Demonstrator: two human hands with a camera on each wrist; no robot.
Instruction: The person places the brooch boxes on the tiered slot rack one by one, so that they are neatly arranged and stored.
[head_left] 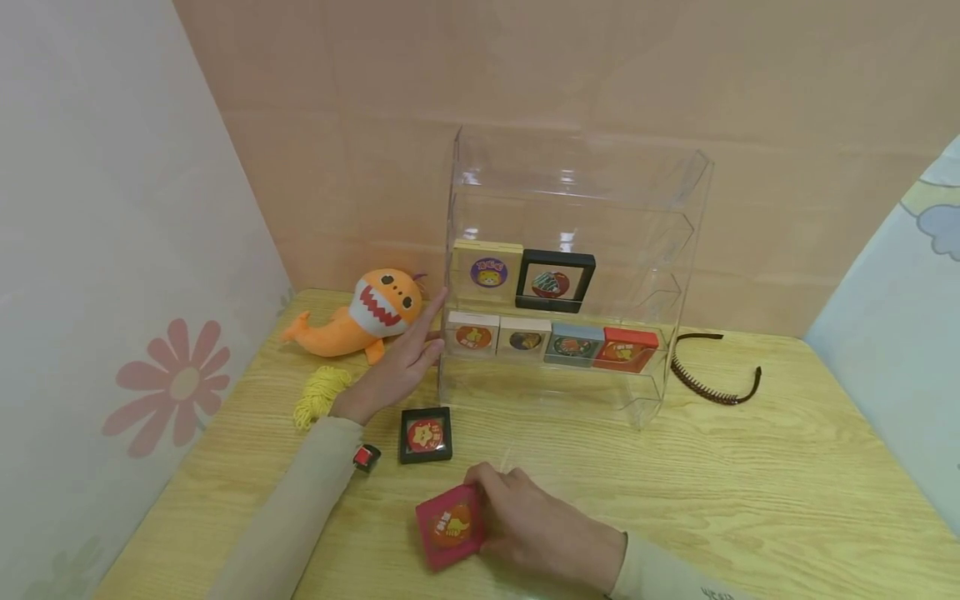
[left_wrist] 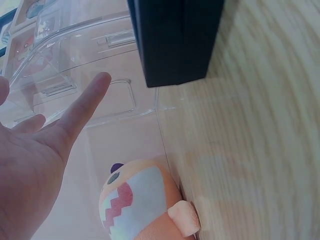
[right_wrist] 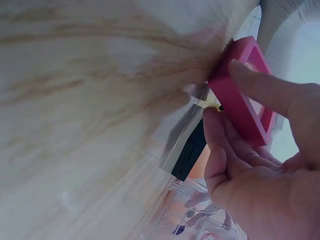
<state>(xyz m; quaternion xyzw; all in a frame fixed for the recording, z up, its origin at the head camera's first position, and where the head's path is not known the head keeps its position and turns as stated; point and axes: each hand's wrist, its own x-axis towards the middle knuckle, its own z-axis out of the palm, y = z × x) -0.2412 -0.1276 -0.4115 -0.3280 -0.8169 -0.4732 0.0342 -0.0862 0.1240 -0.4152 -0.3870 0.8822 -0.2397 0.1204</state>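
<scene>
My right hand (head_left: pixel 536 525) grips a crimson square display frame (head_left: pixel 450 527) by its right side, low over the front of the table; in the right wrist view the thumb lies across one edge of the frame (right_wrist: pixel 240 95). Inside it is a red disc with a yellow figure. Fingers extended, my left hand (head_left: pixel 397 367) rests against the left side of a clear acrylic tiered rack (head_left: pixel 562 400). The left wrist view shows that hand (left_wrist: pixel 35 165) with its index finger stretched toward the rack. Between the hands, a black square frame (head_left: pixel 425 435) lies on the table.
On the rack stand a yellow frame (head_left: pixel 487 272), a black frame (head_left: pixel 555 281) and a lower row of several small frames (head_left: pixel 575 345). To the left are an orange plush shark (head_left: pixel 352 321) and yellow cord (head_left: pixel 322 393). A dark headband (head_left: pixel 705 387) lies right of the rack.
</scene>
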